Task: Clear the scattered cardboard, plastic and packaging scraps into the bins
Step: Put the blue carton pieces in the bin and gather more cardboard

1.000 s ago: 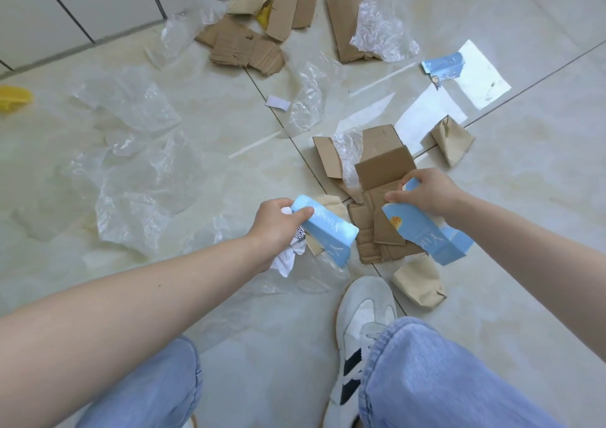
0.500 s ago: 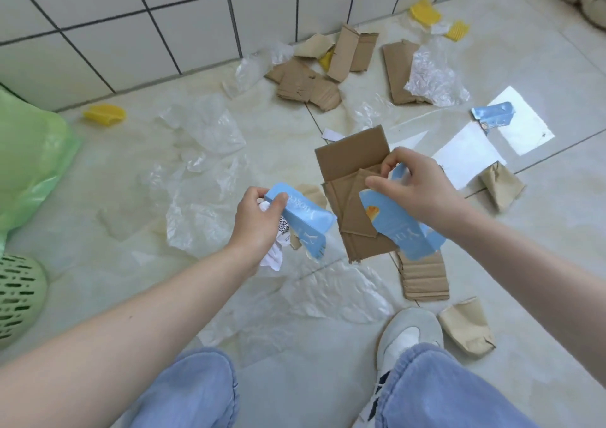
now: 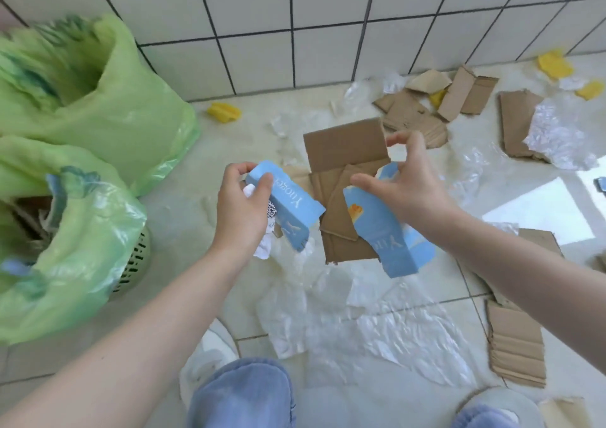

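Head view: I see my left hand [image 3: 241, 202] curl its fingers round a blue box [image 3: 284, 205] and crumpled paper, while my right hand [image 3: 405, 186] pinches another blue box [image 3: 390, 230] against cardboard sheets [image 3: 344, 152]. Both loads hang above the floor, right of two green-lined bins [image 3: 82, 198].

Both bare forearms are extended forward. The left hand [image 3: 241, 202] is curled closed at 9 o'clock; the right hand [image 3: 405, 186] is pinched at 3 o'clock.

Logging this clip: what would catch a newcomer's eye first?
Two blue cartons held mid-frame: the left hand grips one, the right hand holds the other along with brown cardboard. At the left stand two green-bagged bins.
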A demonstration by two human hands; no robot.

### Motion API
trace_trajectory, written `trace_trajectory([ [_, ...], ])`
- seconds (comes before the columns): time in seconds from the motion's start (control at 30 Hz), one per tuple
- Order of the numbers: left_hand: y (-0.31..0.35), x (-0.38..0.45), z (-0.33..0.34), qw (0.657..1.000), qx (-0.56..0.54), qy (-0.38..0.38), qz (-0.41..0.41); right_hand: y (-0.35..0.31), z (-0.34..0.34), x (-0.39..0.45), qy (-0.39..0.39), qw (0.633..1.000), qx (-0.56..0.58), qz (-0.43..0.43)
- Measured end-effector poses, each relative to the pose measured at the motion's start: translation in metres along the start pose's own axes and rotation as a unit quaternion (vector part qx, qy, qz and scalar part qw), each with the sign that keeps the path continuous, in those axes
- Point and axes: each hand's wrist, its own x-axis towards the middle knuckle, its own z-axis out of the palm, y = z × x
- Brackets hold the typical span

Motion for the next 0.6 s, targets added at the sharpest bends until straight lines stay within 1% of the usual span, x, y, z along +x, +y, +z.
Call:
trace_trajectory([
  [0.1, 0.013, 0.011, -0.036, 0.997, 0.020, 0.049, 0.052, -0.028, 0.024, 0.010, -0.045, 0.997, 0.055, -0.004],
  [0.27, 0.036, 0.020, -0.101, 0.983, 0.032, 0.141, 0.112, -0.087, 0.068, 0.019, -0.119, 0.982, 0.140, -0.043],
  [0.37, 0.048, 0.022, -0.131, 0.972, 0.037, 0.177, 0.152, -0.129, 0.097, 0.022, -0.133, 0.974, 0.176, -0.059],
  [0.47, 0.058, 0.023, -0.160, 0.956, 0.067, 0.216, 0.188, -0.161, 0.121, 0.022, -0.142, 0.965, 0.206, -0.074],
  [0.53, 0.059, 0.023, -0.183, 0.945, 0.081, 0.246, 0.201, -0.177, 0.136, 0.021, -0.163, 0.959, 0.222, -0.070],
  [0.6, 0.058, 0.023, -0.204, 0.936, 0.103, 0.275, 0.195, -0.189, 0.153, 0.019, -0.179, 0.954, 0.232, -0.064],
])
